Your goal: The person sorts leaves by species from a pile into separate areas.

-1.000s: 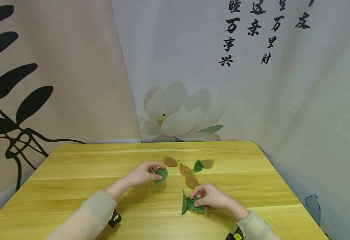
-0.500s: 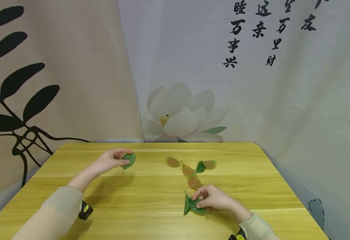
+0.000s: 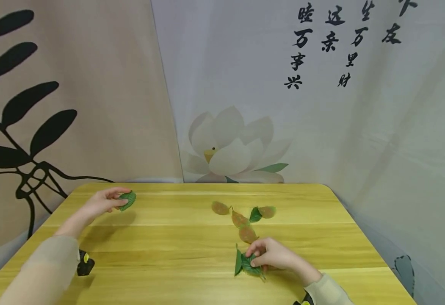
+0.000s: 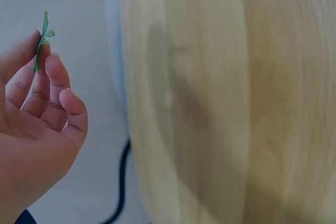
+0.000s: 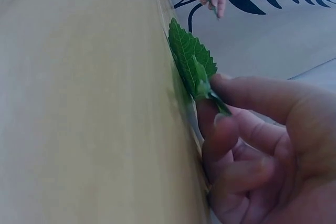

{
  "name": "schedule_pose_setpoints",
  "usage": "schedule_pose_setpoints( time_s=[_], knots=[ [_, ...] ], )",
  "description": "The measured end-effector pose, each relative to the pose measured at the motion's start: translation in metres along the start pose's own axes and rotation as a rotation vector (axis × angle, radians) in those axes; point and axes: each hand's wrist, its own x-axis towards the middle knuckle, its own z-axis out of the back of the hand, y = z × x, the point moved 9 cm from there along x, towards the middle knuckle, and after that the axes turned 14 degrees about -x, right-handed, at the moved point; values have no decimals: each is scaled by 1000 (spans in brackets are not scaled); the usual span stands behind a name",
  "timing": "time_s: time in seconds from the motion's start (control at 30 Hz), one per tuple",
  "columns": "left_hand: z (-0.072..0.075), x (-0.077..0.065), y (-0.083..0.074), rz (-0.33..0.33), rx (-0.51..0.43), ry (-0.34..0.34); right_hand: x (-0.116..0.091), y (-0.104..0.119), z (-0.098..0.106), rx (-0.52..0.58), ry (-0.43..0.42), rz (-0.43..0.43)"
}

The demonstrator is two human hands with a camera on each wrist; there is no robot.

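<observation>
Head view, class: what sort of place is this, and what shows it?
Probably an indoor workspace or activity corner: a yellow wood-grain table stands before a fabric-like backdrop printed with a pale flower and dark writing, and the left hand holds a green leaf.

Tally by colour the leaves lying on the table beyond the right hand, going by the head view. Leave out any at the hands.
Brownish-red leaves: 4
Green leaf: 1
Total: 5
</observation>
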Motion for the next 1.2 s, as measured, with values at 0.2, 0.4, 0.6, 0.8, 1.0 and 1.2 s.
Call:
schedule_pose_setpoints(
  time_s=[0.2, 0.4, 0.6, 0.8, 1.0, 1.2],
  knots=[
    [16, -2, 25, 40, 11, 2, 0, 0, 1, 14, -1, -3],
    [26, -4, 43, 37, 21, 1, -1, -1, 4, 3, -10, -22],
    [40, -1, 64, 68, 2, -9, -4, 3, 6, -6, -32, -36],
    [45, -2, 83, 137, 34, 2, -7, 10, 8, -38, -43, -35],
    [47, -3, 86, 149, 120, 5, -4, 33, 15, -115, -53, 21],
    [48, -3, 83, 160, 200, 24, 9, 64, 28, -158, -47, 36]
  ],
)
